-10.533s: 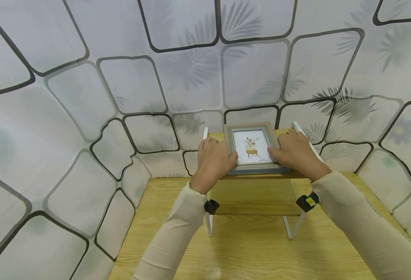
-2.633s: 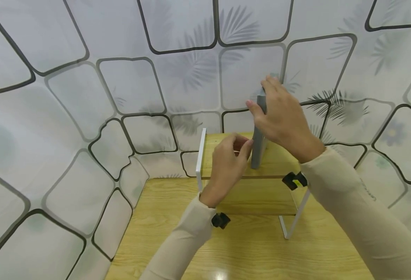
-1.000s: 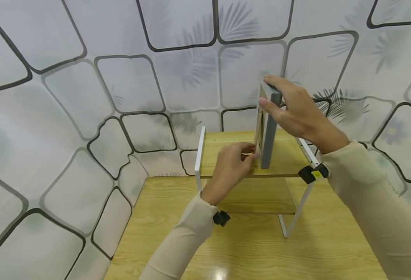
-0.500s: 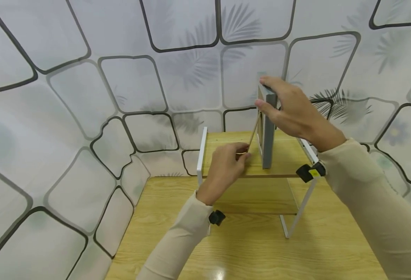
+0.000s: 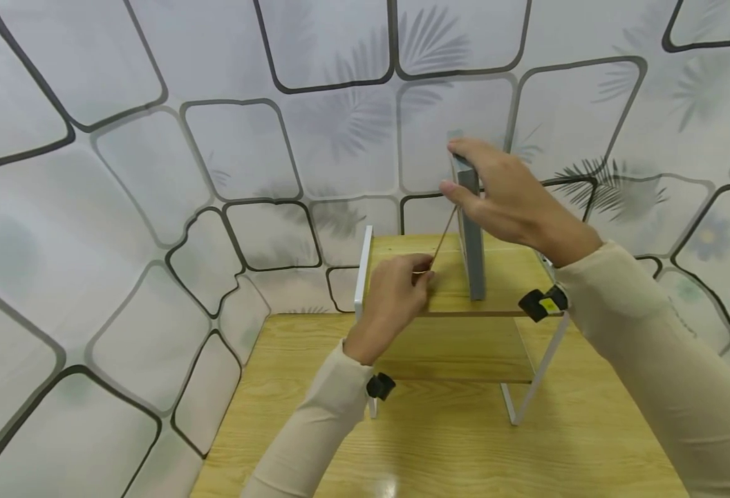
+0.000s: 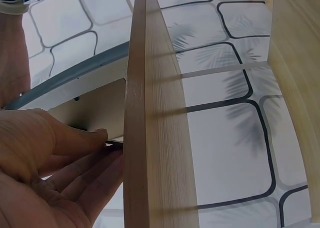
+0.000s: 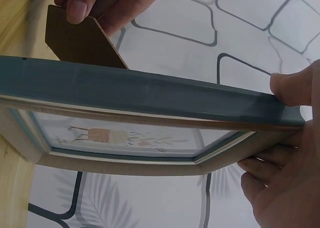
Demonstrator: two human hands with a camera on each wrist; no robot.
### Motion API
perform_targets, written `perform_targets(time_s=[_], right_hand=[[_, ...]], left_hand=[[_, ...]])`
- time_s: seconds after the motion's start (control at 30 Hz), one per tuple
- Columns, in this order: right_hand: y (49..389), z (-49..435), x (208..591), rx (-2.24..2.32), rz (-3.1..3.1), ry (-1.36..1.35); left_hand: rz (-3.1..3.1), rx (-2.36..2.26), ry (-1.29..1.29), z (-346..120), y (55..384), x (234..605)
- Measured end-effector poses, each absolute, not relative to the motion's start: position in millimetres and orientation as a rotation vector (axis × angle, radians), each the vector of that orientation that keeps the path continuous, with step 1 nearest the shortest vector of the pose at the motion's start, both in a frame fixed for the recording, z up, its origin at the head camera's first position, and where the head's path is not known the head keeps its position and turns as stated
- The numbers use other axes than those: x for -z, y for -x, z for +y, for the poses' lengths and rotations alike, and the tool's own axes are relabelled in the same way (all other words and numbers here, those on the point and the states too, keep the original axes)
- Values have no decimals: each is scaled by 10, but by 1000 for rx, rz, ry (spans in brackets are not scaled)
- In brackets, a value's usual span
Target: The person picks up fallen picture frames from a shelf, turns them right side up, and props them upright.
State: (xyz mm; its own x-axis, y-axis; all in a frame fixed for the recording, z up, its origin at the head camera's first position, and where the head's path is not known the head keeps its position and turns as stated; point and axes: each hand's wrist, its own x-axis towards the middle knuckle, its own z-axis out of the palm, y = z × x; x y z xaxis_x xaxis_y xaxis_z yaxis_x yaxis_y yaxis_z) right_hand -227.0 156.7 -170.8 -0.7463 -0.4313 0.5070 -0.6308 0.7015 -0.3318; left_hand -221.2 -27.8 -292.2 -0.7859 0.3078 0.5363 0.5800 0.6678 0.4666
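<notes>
A grey-edged picture frame (image 5: 474, 238) stands upright, edge toward me, on the top board of a small wooden shelf (image 5: 508, 273). My right hand (image 5: 511, 197) holds its upper end, thumb on the back side and fingers over the front. My left hand (image 5: 395, 294) pinches the free end of the frame's thin brown easel leg (image 5: 444, 234), which slants out from the back. In the right wrist view the leg (image 7: 82, 41) sits between left thumb and fingers, and the plant print (image 7: 120, 137) shows behind the glazing. The shelf board's edge (image 6: 136, 118) crosses the left wrist view.
The shelf has white metal side legs (image 5: 363, 270) and a lower board (image 5: 458, 349). It stands on a wood-grain table (image 5: 315, 387). Patterned cloth walls (image 5: 340, 152) enclose the back and sides. Each wrist wears a black camera strap (image 5: 380, 386).
Earlier the frame lay face up, gripped at both sides; it has since been raised upright. The easel leg has swung away from the back as my left hand moved left.
</notes>
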Motion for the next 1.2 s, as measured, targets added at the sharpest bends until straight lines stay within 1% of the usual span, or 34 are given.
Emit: perform_targets(time_s=[1.2], right_hand=[[2354, 1249, 1723, -595, -2593, -906]], left_hand=[[-2532, 865, 620, -466, 2233, 2915]])
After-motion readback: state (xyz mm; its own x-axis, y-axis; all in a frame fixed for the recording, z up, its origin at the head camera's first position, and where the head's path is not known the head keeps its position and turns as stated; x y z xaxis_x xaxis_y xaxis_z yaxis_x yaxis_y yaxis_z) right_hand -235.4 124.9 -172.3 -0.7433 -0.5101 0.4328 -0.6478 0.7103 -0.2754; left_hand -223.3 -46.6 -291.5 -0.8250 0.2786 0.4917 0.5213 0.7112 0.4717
